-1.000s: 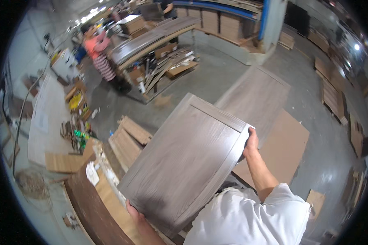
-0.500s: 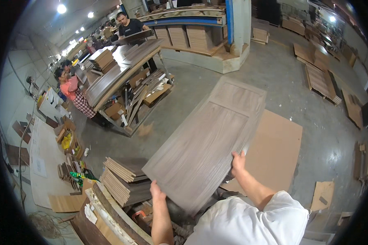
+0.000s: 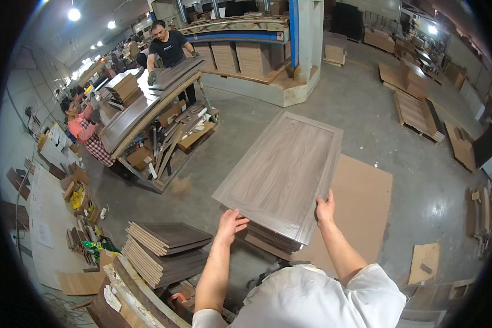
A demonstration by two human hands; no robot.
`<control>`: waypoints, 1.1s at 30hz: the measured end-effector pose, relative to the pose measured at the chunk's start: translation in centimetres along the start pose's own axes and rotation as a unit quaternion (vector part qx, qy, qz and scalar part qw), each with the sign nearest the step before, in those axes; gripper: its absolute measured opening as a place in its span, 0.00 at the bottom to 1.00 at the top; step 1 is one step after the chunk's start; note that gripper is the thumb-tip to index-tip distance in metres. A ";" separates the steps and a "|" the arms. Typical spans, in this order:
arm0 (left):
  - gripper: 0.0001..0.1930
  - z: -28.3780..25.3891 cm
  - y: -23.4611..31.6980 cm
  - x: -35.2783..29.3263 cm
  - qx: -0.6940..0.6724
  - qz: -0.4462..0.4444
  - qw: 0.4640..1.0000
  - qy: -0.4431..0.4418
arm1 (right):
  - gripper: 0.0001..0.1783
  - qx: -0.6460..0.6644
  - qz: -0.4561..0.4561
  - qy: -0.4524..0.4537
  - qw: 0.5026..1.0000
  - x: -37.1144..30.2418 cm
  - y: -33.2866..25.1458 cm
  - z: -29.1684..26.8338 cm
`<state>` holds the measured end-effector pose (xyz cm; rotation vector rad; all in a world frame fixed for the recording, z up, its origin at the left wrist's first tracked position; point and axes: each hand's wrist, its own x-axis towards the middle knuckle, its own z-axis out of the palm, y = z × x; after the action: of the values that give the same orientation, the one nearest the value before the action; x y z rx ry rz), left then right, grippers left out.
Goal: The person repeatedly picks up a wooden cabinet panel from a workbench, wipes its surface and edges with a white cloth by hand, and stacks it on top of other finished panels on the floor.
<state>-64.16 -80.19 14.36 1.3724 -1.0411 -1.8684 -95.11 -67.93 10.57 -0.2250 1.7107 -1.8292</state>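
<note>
Your right hand (image 3: pixel 326 206) grips the near corner of the panel (image 3: pixel 281 175) lying atop the stack (image 3: pixel 268 240), your left hand (image 3: pixel 230 223) open beside it; it looks stiff, broad, fairly heavy, so hold opposite edges.

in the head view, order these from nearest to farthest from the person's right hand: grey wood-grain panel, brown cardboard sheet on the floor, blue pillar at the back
From the right hand:
1. Grey wood-grain panel: the hand grips its near right corner.
2. Brown cardboard sheet: flat on the floor, just right of the hand, under the panel stack.
3. Blue pillar: far back, top centre.
</note>
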 end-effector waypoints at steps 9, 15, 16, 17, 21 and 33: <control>0.23 -12.7 -10.6 -6.7 0.201 -0.085 0.973 -0.078 | 0.37 -0.519 -0.257 -0.104 0.809 -10.3 6.4 0.1; 0.20 -21.3 -18.3 -14.0 0.094 -0.090 0.988 0.078 | 0.32 -0.592 -0.354 -0.114 0.714 -15.1 8.7 4.5; 0.21 -22.8 -19.4 -15.1 0.071 -0.082 0.988 0.113 | 0.30 -0.565 -0.364 -0.118 0.731 -14.0 8.9 4.4; 0.21 -24.1 -19.9 -16.7 0.063 -0.089 0.986 0.124 | 0.30 -0.567 -0.364 -0.133 0.727 -13.8 8.3 4.4; 0.16 -28.8 -20.7 -20.5 0.007 -0.050 0.965 0.257 | 0.32 -0.606 -0.318 -0.171 0.709 -14.1 6.5 6.3; 0.32 -52.1 -22.3 -30.8 0.333 -0.168 0.582 0.723 | 0.26 -0.461 -0.336 -0.539 0.620 -25.6 20.5 34.7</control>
<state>-5.64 -56.13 2.05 2.7684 -0.4584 0.1283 -50.37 -82.86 3.46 -2.1174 1.4178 -0.5080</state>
